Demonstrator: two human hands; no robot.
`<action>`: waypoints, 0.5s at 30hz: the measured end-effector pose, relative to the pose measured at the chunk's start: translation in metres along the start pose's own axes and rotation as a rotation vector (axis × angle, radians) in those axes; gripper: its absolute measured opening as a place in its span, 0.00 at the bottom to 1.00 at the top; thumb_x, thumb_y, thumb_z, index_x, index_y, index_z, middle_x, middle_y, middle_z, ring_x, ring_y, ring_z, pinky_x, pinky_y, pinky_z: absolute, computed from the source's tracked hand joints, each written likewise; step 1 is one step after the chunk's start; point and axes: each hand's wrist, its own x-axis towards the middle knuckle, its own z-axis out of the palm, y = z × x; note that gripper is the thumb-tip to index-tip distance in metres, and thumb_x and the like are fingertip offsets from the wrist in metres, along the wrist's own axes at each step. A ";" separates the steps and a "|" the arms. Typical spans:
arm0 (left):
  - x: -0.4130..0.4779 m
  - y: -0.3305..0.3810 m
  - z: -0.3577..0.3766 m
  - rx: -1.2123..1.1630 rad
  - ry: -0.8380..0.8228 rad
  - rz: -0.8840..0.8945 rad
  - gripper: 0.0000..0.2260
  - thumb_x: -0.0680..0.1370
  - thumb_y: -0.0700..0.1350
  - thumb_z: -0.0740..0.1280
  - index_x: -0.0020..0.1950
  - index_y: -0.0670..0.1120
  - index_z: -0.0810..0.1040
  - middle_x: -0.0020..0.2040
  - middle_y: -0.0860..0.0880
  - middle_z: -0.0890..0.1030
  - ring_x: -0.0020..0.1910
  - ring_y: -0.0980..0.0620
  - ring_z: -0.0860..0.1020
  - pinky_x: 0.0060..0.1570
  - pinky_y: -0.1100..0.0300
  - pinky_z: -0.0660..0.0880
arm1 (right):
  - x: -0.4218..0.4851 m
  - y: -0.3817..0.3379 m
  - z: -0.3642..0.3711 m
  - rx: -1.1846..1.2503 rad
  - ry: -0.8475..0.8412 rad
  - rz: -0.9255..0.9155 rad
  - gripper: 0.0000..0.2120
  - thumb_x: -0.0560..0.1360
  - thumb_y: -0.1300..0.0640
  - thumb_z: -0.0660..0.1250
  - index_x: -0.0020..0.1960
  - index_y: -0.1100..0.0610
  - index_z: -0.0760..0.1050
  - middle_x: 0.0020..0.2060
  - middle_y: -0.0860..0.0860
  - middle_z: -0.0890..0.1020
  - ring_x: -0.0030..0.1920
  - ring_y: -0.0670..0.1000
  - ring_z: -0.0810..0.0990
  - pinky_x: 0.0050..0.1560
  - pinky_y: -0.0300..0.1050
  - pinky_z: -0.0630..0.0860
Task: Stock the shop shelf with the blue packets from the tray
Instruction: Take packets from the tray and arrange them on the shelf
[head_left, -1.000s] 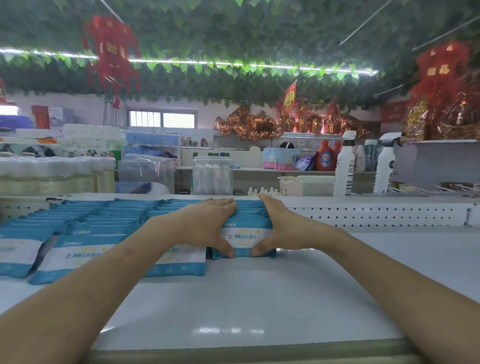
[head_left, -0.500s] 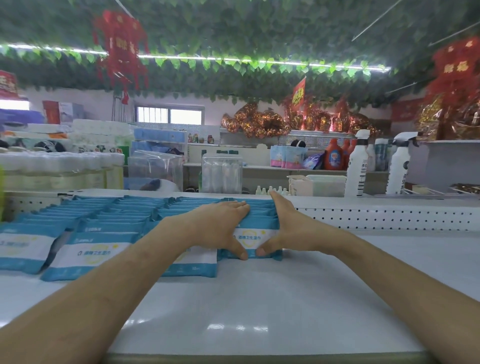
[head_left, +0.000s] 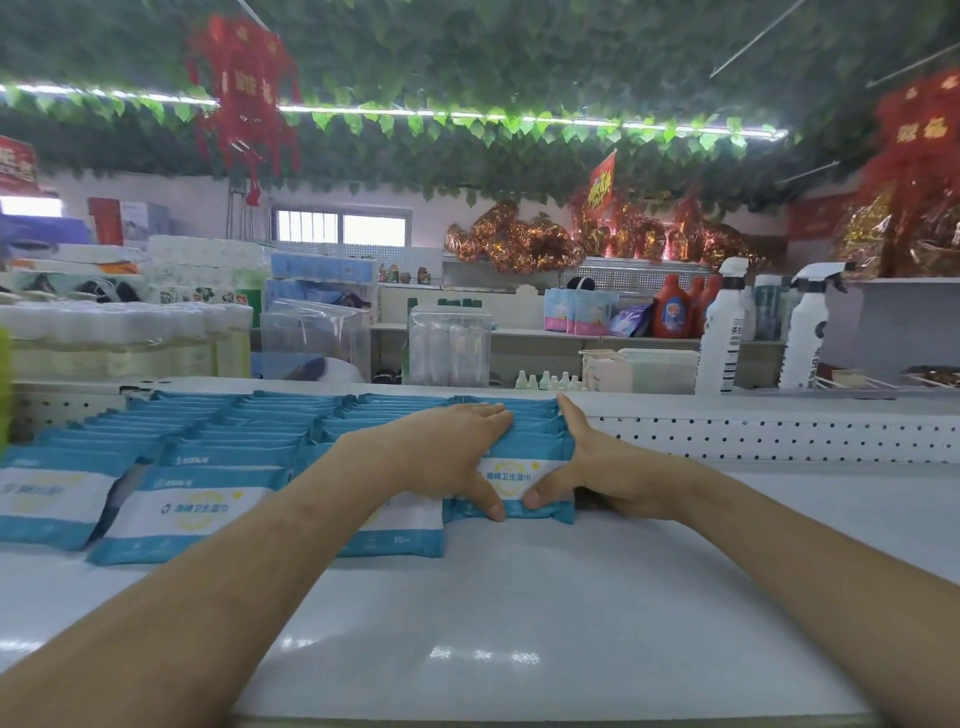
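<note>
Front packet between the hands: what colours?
Blue packet, white band, yellow ring; head view.

Green artificial leaves (head_left: 467, 57) cover the ceiling across the top of the frame, with a light strip (head_left: 467, 115) beneath them and a red hanging ornament (head_left: 244, 88) at upper left (its gold characters are blurred). At centre right stand two white spray bottles (head_left: 719, 338), with red detergent bottles (head_left: 672, 312) just left of them and gold foil decorations (head_left: 519, 244) above. Mid-frame, a clear plastic case (head_left: 449, 345) sits left of some small white bottles (head_left: 550, 381), below a window (head_left: 340, 228).
</note>
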 end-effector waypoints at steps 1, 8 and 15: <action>0.000 0.000 0.000 0.002 -0.002 0.000 0.48 0.71 0.67 0.74 0.82 0.48 0.57 0.81 0.51 0.62 0.77 0.48 0.64 0.76 0.52 0.62 | -0.001 0.000 0.000 0.004 -0.006 -0.003 0.75 0.57 0.64 0.86 0.81 0.37 0.34 0.66 0.51 0.76 0.64 0.55 0.80 0.64 0.57 0.80; -0.001 0.003 -0.001 0.012 -0.007 0.002 0.50 0.71 0.67 0.74 0.83 0.47 0.55 0.82 0.51 0.59 0.79 0.48 0.62 0.76 0.53 0.60 | -0.008 -0.007 0.001 -0.062 -0.020 -0.022 0.70 0.63 0.66 0.84 0.81 0.39 0.35 0.65 0.50 0.75 0.63 0.54 0.80 0.64 0.56 0.79; -0.002 0.002 0.003 0.038 0.016 -0.001 0.49 0.71 0.71 0.70 0.83 0.47 0.55 0.83 0.50 0.58 0.80 0.48 0.60 0.77 0.52 0.60 | -0.012 -0.014 -0.005 -0.368 0.065 -0.121 0.64 0.63 0.48 0.85 0.81 0.41 0.40 0.71 0.44 0.67 0.67 0.47 0.72 0.65 0.45 0.75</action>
